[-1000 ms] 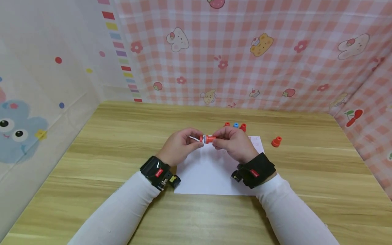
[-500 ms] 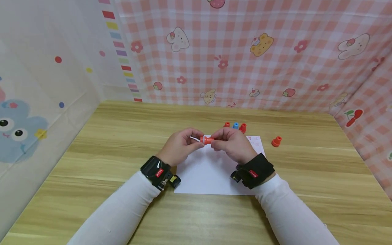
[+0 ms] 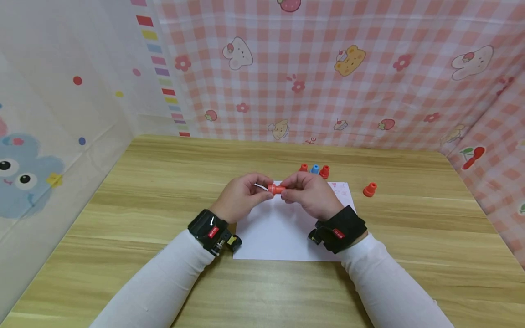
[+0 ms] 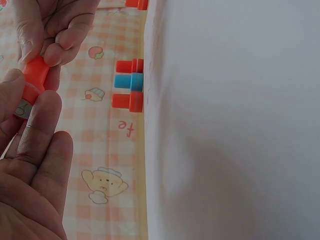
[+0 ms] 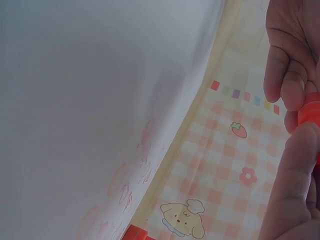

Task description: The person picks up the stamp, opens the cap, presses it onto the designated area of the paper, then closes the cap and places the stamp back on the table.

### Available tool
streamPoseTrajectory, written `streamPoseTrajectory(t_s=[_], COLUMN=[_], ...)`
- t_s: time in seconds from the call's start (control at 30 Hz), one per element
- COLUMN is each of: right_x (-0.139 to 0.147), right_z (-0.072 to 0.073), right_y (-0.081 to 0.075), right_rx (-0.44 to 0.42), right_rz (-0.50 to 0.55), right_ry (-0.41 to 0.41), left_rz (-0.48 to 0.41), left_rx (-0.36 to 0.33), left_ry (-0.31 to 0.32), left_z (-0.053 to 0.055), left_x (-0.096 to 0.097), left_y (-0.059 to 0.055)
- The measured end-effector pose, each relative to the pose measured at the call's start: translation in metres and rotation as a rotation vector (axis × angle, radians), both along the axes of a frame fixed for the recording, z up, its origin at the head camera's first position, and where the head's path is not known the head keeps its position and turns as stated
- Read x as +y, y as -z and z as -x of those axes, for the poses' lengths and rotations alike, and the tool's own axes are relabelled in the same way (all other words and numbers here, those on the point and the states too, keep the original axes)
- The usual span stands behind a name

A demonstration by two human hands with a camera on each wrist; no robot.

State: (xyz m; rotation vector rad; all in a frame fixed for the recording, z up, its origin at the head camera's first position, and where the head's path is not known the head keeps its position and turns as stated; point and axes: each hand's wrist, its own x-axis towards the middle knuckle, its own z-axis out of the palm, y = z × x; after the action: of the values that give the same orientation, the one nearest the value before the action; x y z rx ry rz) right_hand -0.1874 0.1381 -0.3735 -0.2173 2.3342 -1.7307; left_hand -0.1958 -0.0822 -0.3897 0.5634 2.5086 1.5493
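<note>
A red toy stamp [image 3: 277, 189] is held level above the white paper [image 3: 283, 232] in the head view. At its left end, my left hand [image 3: 242, 196] pinches the red cap [image 3: 271, 188] between thumb and fingers. My right hand [image 3: 311, 193] pinches the stamp's narrow handle from the right. The cap sits right against the stamp's wide end. In the left wrist view, a grey disc with a small picture [image 4: 22, 109] shows at the cap end. The right wrist view shows only part of the red stamp [image 5: 310, 112], beside the fingertips.
Behind the paper stand a red stamp [image 3: 303, 168], a blue stamp [image 3: 315, 169] and another red stamp [image 3: 325, 171]. A further red stamp [image 3: 370, 189] stands right of the paper. Pink and red prints [image 5: 125, 190] mark the paper's far part. A checked curtain [image 3: 262, 86] hangs behind the wooden table [image 3: 135, 182].
The stamp in my right hand has moved left toward the cap in my left hand. The white gap seen between them earlier has closed.
</note>
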Motion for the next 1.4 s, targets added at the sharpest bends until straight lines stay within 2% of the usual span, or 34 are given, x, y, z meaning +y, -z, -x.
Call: streamPoseTrajectory(t_s=[0.27,0.57,0.83,1.03,1.17,1.4], right_x=[-0.001,-0.004,-0.006,-0.005,-0.003,0.008], right_z=[-0.001,-0.002,-0.004,-0.006,-0.006,-0.005], right_y=[0.0,0.002,0.002,0.002,-0.001,-0.006], right_rx=[0.051,0.066,0.091,0.098,0.093,0.119], right_rz=[-0.117,-0.182,-0.176,-0.179,-0.203,-0.271], right_ry=[0.028,0.044,0.057,0.051,0.051,0.047], left_rz=[0.005,0.004,0.0,0.01,0.051,0.196], left_rx=[0.027,0.041,0.057,0.062,0.08,0.138], left_ry=[0.005,-0.004,-0.014,0.004,0.033,0.101], left_z=[-0.001,-0.002,-0.002,-0.003,-0.004,-0.005], left_x=[0.0,0.002,0.003,0.004,0.004,0.006], left_y=[0.0,0.001,0.003,0.003,0.001,-0.005])
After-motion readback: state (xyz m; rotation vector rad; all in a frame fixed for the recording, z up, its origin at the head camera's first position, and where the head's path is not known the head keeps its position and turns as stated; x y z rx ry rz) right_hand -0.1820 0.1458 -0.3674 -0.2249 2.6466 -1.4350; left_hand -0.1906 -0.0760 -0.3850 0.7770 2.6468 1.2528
